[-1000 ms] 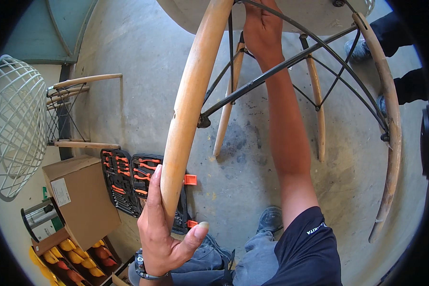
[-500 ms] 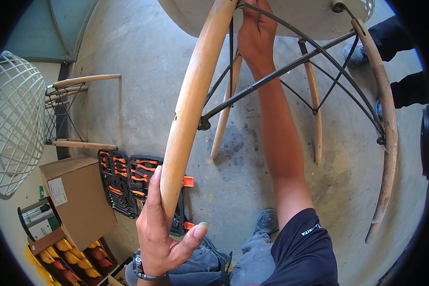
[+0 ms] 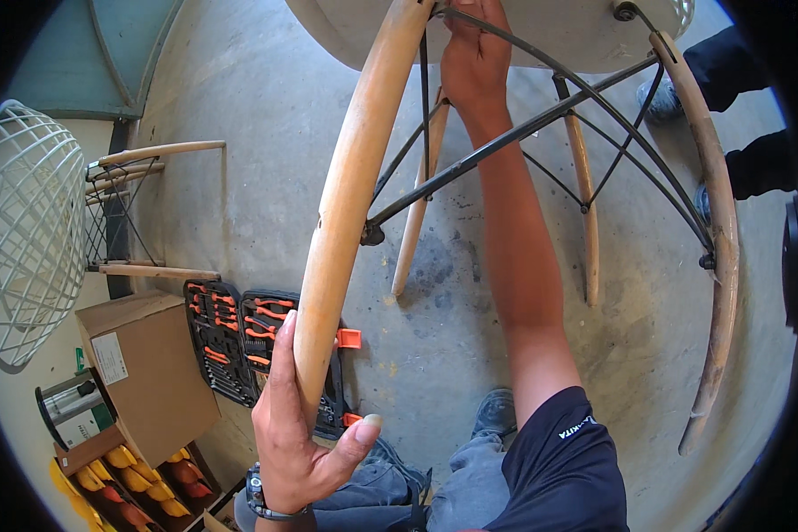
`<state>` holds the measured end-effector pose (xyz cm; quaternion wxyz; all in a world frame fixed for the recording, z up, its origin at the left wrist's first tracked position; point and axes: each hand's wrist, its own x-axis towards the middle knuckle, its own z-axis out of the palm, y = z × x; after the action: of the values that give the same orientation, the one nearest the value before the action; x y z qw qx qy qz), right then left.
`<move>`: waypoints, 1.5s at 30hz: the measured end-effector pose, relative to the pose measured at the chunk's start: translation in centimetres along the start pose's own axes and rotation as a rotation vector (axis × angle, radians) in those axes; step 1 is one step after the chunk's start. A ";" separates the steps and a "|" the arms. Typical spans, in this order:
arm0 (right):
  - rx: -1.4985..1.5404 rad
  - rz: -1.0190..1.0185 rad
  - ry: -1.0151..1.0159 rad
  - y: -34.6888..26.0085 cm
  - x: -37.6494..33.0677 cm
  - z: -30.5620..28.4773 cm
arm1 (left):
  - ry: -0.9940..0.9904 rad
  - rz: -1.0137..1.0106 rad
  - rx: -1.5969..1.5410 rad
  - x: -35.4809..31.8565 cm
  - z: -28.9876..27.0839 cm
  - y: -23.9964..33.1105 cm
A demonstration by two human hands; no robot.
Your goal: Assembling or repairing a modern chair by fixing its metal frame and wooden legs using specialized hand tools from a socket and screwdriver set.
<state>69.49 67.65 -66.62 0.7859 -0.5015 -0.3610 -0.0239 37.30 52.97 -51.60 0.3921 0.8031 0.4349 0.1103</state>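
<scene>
A chair lies upside down in front of me, its pale seat shell [image 3: 550,35] at the top and its wooden legs pointing toward me. My left hand [image 3: 297,434] grips the lower end of the nearest wooden leg [image 3: 350,191]. My right hand [image 3: 474,62] reaches up to the black wire frame [image 3: 541,120] where it meets the seat underside; its fingers are closed around something there, too small to make out. Another wooden leg [image 3: 714,222] curves down the right side.
An open black tool case with orange tools [image 3: 239,341] lies on the concrete floor. A cardboard box [image 3: 146,377] stands at lower left over a tray of yellow and red parts [image 3: 142,483]. A white wire chair [image 3: 22,230] lies at left. Another person's dark legs [image 3: 745,115] stand at upper right.
My right hand has shifted slightly at the frame joint under the seat. My left hand keeps its hold on the leg.
</scene>
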 end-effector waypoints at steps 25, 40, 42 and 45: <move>-0.671 -0.297 -0.147 2.6 2.5 -0.8 | 0.000 -0.119 0.197 -0.1 -0.3 0.8; -0.992 -0.474 -0.258 2.2 4.4 -2.6 | 0.013 -0.085 0.321 0.5 -0.1 1.4; -1.060 -0.596 -0.317 1.3 5.0 -3.2 | 0.034 -0.015 0.362 0.5 -0.1 0.8; -1.273 -0.866 -0.312 -0.7 6.0 -4.1 | 0.048 0.047 0.394 0.5 -0.1 0.8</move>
<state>75.83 66.00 -63.52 0.2084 -0.6676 -0.5476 -0.4594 38.08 53.14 -51.04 0.2144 0.8712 0.4386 0.0512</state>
